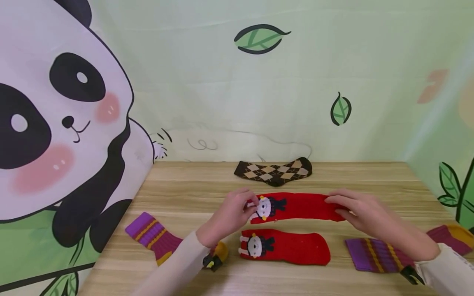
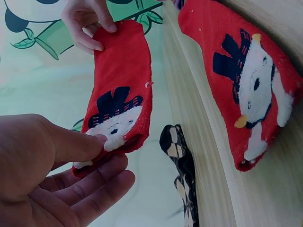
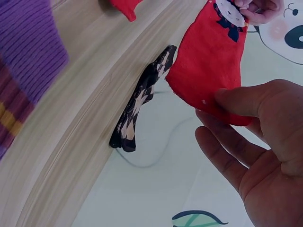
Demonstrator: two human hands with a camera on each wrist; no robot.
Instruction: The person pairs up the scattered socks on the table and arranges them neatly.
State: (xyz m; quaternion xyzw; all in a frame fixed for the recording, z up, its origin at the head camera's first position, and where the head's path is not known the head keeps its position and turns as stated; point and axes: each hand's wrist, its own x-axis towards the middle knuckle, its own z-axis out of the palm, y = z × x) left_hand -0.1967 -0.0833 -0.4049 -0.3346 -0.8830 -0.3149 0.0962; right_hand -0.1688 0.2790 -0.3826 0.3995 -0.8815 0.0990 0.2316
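A red sock (image 1: 300, 206) with a white animal face is stretched sideways between both hands, raised off the table. My left hand (image 1: 231, 213) pinches its cuff end beside the face; in the left wrist view the thumb lies over the white patch. The toe end is pinched by my right hand (image 1: 361, 209), thumb on the near side in the right wrist view. A matching red sock (image 1: 292, 248) lies flat on the table just in front, its face toward the left.
Behind lies a brown argyle sock (image 1: 274, 172). A purple striped sock (image 1: 155, 234) rests at the left, partly under my left forearm, and another purple striped sock (image 1: 377, 255) at the right, beneath my right forearm. A panda-printed backdrop (image 1: 207, 82) borders the wooden table (image 1: 185, 176).
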